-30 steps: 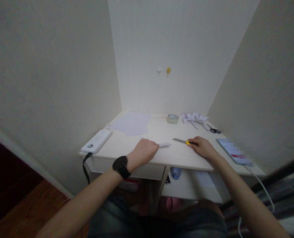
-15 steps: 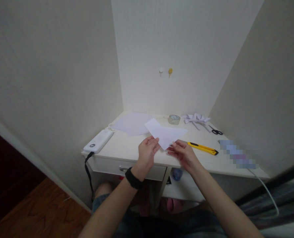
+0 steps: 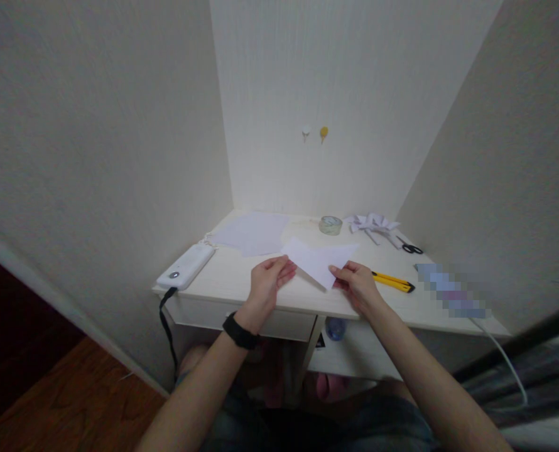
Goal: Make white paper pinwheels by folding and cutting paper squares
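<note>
Holding the folded white paper (image 3: 320, 260) just above the desk (image 3: 242, 285) — my left hand (image 3: 265, 282) and right hand (image 3: 357, 282) are each pinching a corner. I'm judging the fold half-made; next I'm needing edges aligned — the yellow knife (image 3: 392, 282) is lying beside.

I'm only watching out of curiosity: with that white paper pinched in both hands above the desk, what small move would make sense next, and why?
Probably lowering the folded paper flat onto the desk to press its fold. The left hand and right hand each pinch a corner, holding it lifted and tilted, and the yellow utility knife lies untouched beside the right hand.
</note>
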Demonstrator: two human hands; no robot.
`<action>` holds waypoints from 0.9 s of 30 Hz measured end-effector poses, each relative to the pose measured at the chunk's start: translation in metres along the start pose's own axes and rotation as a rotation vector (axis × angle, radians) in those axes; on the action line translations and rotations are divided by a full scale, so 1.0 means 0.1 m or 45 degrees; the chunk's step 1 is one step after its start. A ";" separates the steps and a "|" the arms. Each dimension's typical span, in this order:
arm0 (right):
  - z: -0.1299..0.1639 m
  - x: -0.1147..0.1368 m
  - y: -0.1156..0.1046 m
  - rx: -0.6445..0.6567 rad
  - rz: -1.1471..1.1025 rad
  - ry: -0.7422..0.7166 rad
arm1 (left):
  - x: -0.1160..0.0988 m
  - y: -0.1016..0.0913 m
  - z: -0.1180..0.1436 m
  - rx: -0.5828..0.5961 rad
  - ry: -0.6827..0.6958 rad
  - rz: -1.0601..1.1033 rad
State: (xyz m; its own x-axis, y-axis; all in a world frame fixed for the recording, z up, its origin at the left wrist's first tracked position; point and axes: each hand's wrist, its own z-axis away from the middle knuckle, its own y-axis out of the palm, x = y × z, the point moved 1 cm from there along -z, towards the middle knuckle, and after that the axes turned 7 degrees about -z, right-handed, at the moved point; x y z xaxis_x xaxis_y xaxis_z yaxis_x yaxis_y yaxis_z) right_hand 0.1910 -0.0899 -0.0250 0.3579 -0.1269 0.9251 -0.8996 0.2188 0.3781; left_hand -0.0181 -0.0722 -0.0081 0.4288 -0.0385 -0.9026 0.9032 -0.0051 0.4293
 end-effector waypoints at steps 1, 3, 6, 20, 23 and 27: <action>-0.03 0.00 -0.04 0.020 0.047 0.020 | -0.05 -0.06 -0.07 -0.061 0.062 -0.006; -0.10 0.00 -0.10 0.070 0.172 0.050 | -0.15 -0.17 -0.20 -0.211 0.246 -0.092; -0.18 0.01 -0.13 0.200 0.344 0.064 | -0.22 -0.23 -0.29 -0.288 0.585 -0.531; -0.19 -0.02 -0.17 0.278 0.517 -0.200 | 0.05 -0.02 -0.30 0.493 0.696 -1.770; -0.26 0.15 -0.42 0.216 0.801 -0.381 | 0.03 -0.02 -0.33 0.463 0.611 -1.658; -0.39 0.41 -0.89 0.115 1.592 -0.694 | 0.03 -0.03 -0.34 0.471 0.633 -1.569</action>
State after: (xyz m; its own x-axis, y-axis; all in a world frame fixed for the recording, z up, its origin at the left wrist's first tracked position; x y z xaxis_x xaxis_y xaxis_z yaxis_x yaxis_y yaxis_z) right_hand 0.2960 -0.0771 -0.0194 -0.8232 -0.2592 0.5051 -0.5673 0.4073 -0.7157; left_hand -0.0184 -0.0379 -0.0132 -0.6032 0.5419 -0.5853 0.6767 -0.0408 -0.7351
